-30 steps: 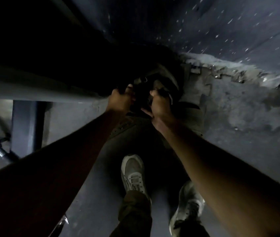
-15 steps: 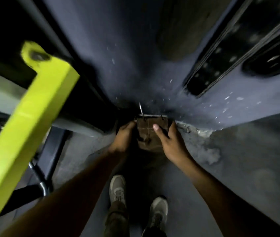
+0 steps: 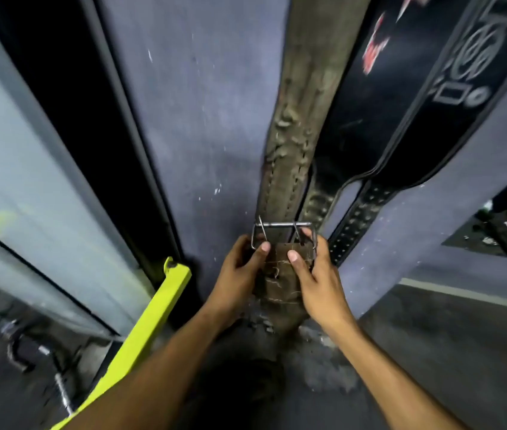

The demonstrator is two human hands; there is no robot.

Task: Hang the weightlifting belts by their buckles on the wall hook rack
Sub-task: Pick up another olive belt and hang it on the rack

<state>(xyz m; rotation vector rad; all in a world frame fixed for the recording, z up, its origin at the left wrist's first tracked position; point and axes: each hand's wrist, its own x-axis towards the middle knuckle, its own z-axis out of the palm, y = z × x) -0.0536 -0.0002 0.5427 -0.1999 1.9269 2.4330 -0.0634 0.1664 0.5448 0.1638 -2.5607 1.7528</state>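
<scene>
Two belts hang on purple wall (image 3: 202, 119): black belt (image 3: 401, 113) right, worn brown belt (image 3: 301, 103) beside it. Yellow bar (image 3: 149, 321) lower left. Left hand (image 3: 239, 274) and right hand (image 3: 320, 280) both clamp a third, brown belt end (image 3: 280, 274), raised against the wall, steel buckle (image 3: 283, 232) on top.

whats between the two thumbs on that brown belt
In the head view, a strip of the brown belt's worn, stitched end lies between the left hand and right hand, with the metal buckle just above.
</scene>
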